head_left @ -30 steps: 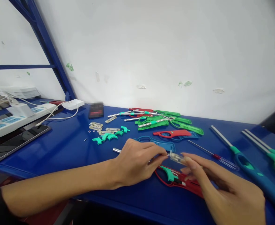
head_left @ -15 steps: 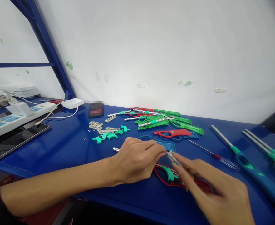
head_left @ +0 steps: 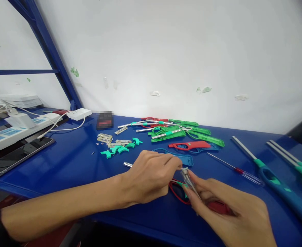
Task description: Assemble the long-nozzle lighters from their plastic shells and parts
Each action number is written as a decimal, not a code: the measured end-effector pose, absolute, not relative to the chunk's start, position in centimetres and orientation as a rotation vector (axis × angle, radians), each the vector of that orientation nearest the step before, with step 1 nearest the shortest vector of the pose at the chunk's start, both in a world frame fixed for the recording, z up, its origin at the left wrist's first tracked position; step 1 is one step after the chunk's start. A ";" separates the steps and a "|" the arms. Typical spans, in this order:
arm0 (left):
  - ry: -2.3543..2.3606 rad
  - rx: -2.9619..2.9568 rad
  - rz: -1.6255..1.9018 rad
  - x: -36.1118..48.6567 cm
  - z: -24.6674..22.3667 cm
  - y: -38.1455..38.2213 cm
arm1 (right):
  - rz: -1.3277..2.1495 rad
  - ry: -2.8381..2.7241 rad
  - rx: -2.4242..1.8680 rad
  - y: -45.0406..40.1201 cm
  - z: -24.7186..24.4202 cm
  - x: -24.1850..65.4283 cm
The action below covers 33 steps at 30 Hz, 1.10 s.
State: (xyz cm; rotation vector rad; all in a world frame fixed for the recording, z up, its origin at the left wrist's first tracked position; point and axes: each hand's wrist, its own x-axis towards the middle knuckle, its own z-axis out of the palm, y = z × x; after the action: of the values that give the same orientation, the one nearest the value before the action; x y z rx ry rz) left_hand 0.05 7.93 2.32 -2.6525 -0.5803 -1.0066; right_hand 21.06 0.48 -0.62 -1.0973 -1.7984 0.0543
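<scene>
Between the thumb and fingers of my right hand (head_left: pixel 225 206) is a small clear plastic piece (head_left: pixel 189 180), held slanted. My left hand (head_left: pixel 151 175) is closed, with its fingertips pinched at the upper end of that piece; what they grip is too small to make out. A red handle shell (head_left: pixel 178 197) with a teal part in it lies beneath my hands, partly covered by my right fingers. The tip of a metal tube (head_left: pixel 128 164) shows behind my left hand.
Teal triggers (head_left: pixel 123 149) and clear pieces (head_left: pixel 105 137) lie left of centre. Green shells (head_left: pixel 168 134) and a red shell (head_left: pixel 192 145) lie behind my hands. A screwdriver (head_left: pixel 247 175) and a blue lighter (head_left: pixel 281 188) are at right, a phone (head_left: pixel 19 156) at left.
My right hand has shifted slightly left and the clear piece in it is tilted more steeply. It now covers more of the red shell's teal part. My left hand has barely moved.
</scene>
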 end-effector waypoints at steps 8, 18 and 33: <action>-0.589 -2.650 -0.995 0.2 2.9 7.7 | 0.413 -1.590 -1.185 0.2 0.1 20.4; -0.546 -2.647 -0.875 0.0 2.8 7.6 | 0.422 -1.704 -1.182 0.6 -0.1 20.6; -0.712 -2.829 -0.961 -0.4 2.8 8.5 | 0.374 -1.559 -1.202 0.7 -0.1 21.4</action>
State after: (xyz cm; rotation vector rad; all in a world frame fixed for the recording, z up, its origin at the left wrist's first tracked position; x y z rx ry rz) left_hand -0.39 8.54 2.82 -2.8287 -0.7117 -0.9610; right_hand 21.40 0.69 -0.11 -1.2022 -1.5592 0.3740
